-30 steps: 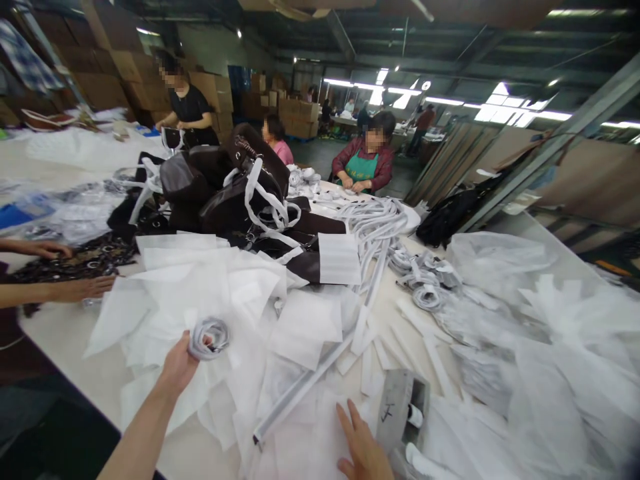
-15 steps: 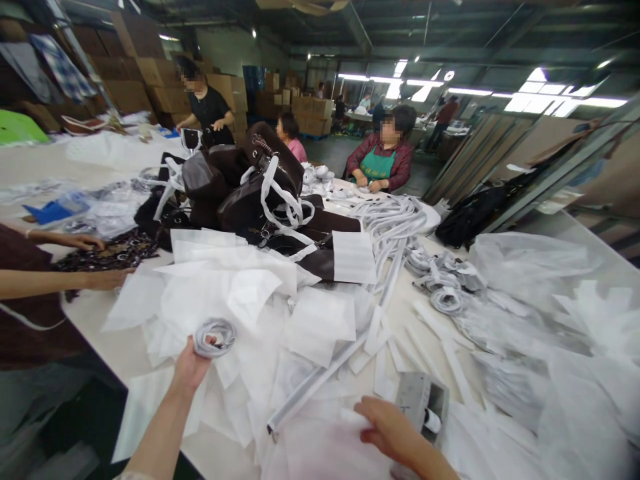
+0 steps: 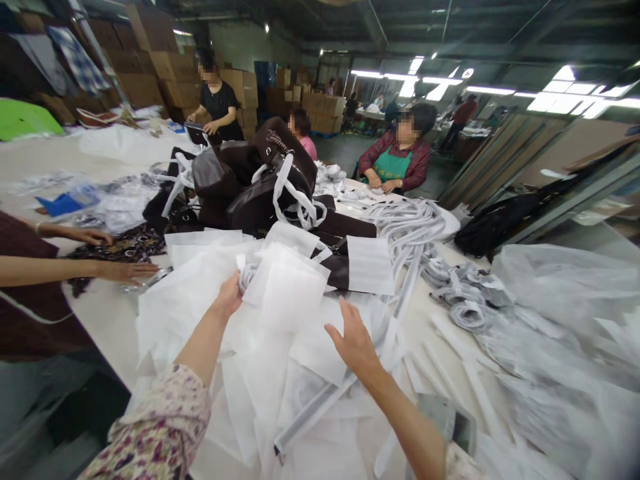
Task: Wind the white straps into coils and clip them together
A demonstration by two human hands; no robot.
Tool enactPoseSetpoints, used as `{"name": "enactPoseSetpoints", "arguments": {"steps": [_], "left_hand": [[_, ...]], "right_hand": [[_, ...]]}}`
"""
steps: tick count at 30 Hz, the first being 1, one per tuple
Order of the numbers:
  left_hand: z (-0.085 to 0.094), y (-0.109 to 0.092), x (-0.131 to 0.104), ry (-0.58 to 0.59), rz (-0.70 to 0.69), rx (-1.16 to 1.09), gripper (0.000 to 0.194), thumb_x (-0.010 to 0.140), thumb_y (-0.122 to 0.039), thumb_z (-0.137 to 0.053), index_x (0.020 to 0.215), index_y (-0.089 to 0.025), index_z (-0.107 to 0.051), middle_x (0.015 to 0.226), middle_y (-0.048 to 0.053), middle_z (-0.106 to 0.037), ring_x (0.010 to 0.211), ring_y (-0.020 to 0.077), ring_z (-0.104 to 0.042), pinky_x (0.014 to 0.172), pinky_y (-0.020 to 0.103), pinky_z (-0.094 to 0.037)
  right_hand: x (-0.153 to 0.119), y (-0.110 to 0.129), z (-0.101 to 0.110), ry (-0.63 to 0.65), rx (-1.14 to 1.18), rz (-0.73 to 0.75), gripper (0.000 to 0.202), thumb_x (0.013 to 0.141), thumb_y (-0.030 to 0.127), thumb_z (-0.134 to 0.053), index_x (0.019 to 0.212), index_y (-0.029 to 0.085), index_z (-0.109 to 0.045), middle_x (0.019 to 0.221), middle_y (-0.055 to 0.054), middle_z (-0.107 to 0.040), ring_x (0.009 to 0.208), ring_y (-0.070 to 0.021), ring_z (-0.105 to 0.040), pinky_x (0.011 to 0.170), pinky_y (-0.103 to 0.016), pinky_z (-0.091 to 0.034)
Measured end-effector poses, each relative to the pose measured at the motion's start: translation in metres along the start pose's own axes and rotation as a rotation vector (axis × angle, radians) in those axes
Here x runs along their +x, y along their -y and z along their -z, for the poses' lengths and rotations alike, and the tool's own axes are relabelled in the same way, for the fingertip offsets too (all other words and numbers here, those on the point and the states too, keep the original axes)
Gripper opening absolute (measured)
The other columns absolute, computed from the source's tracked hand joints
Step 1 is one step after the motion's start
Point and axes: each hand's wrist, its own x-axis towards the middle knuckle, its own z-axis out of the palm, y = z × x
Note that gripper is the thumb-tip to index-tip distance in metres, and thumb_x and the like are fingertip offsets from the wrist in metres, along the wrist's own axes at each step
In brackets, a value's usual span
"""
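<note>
My left hand (image 3: 230, 293) is closed on a coiled grey-white strap (image 3: 247, 275) at the left of the pile of thin white sheets (image 3: 295, 287). Part of the coil is hidden behind a raised sheet. To the right, my right hand (image 3: 353, 337) is spread over the sheets, thumb and fingers apart, holding nothing. A long grey strip (image 3: 313, 415) lies below it on the pile. Dark brown bags (image 3: 240, 180) with white wrapped handles are heaped just beyond the sheets.
At the left, another person's hands (image 3: 120, 267) are by a dark tangle of metal-ringed pieces. More coiled straps (image 3: 467, 313) and clear plastic (image 3: 570, 280) lie at the right. A grey box (image 3: 445, 417) stands beside my right forearm. Seated and standing people are across the table (image 3: 30, 160).
My left hand has moved forward with the coil, to the sheets near the bags. My right hand has moved up and left from beside the grey box and opened wider. The view has shifted slightly.
</note>
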Motion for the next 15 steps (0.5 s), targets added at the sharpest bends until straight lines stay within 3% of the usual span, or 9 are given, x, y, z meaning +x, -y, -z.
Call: {"name": "enactPoseSetpoints", "arguments": {"steps": [2,3,4,6,8,9,11,15], "left_hand": [[0.018,-0.012,-0.019,0.004,0.047,0.051,0.030,0.097,-0.027,-0.042,0.084,-0.010,-0.063,0.065,0.001,-0.062,0.056,0.0119,-0.058,0.057,0.028,-0.054],[0.028,-0.018,-0.031,0.002,0.064,0.068,0.036,0.098,-0.026,-0.037,0.080,-0.009,-0.063,0.060,0.002,-0.060,0.055,0.0134,-0.058,0.057,0.030,-0.055],[0.038,-0.023,-0.043,-0.003,0.074,0.078,0.041,0.099,-0.027,-0.032,0.077,-0.010,-0.063,0.057,0.003,-0.059,0.056,0.0152,-0.059,0.058,0.032,-0.056],[0.056,-0.030,-0.069,-0.026,0.073,0.075,0.046,0.099,-0.028,-0.028,0.073,-0.011,-0.062,0.056,0.004,-0.058,0.061,0.0169,-0.061,0.062,0.035,-0.059],[0.071,-0.032,-0.095,-0.049,0.062,0.066,0.049,0.099,-0.027,-0.024,0.071,-0.012,-0.060,0.056,0.003,-0.057,0.061,0.0164,-0.060,0.063,0.035,-0.059],[0.077,-0.031,-0.108,-0.057,0.059,0.058,0.049,0.099,-0.027,-0.023,0.069,-0.013,-0.059,0.054,0.002,-0.054,0.060,0.0160,-0.059,0.062,0.035,-0.059],[0.087,-0.030,-0.132,-0.104,0.064,0.020,0.048,0.098,-0.026,-0.022,0.068,-0.014,-0.057,0.053,0.001,-0.051,0.059,0.0158,-0.057,0.061,0.035,-0.059],[0.092,-0.027,-0.173,-0.197,0.049,-0.166,0.040,0.096,-0.019,-0.025,0.069,-0.017,-0.055,0.054,-0.002,-0.048,0.054,0.0131,-0.051,0.059,0.030,-0.058]], "right_hand": [[-0.034,-0.018,-0.006,0.170,-0.080,0.036,0.036,0.089,0.027,-0.045,0.119,0.012,-0.058,0.111,-0.016,-0.067,0.106,-0.0311,-0.062,0.097,-0.049,-0.048],[-0.053,-0.026,-0.009,0.249,-0.124,0.037,0.030,0.089,0.026,-0.044,0.106,0.013,-0.065,0.094,-0.015,-0.071,0.094,-0.0324,-0.066,0.089,-0.052,-0.051],[-0.072,-0.034,-0.014,0.323,-0.164,0.046,0.027,0.087,0.022,-0.046,0.099,0.013,-0.068,0.090,-0.016,-0.071,0.091,-0.0341,-0.067,0.086,-0.054,-0.051],[-0.104,-0.044,-0.030,0.464,-0.185,0.125,0.037,0.081,0.010,-0.049,0.113,0.019,-0.065,0.122,-0.014,-0.066,0.113,-0.0307,-0.061,0.096,-0.047,-0.049],[-0.122,-0.048,-0.052,0.585,-0.209,0.201,0.070,0.069,0.002,-0.056,0.133,0.028,-0.052,0.150,-0.008,-0.042,0.136,-0.0307,-0.041,0.107,-0.047,-0.042],[-0.125,-0.048,-0.063,0.639,-0.249,0.224,0.080,0.066,0.000,-0.059,0.139,0.029,-0.045,0.156,-0.008,-0.031,0.141,-0.0328,-0.031,0.109,-0.051,-0.039],[-0.122,-0.048,-0.081,0.661,-0.281,0.221,0.088,0.063,-0.006,-0.055,0.143,0.029,-0.040,0.157,-0.009,-0.025,0.144,-0.0350,-0.023,0.108,-0.057,-0.037],[-0.104,-0.053,-0.087,0.617,-0.189,0.225,0.086,0.062,-0.006,-0.056,0.142,0.023,-0.042,0.152,-0.009,-0.038,0.142,-0.0316,-0.029,0.111,-0.050,-0.038]]}}
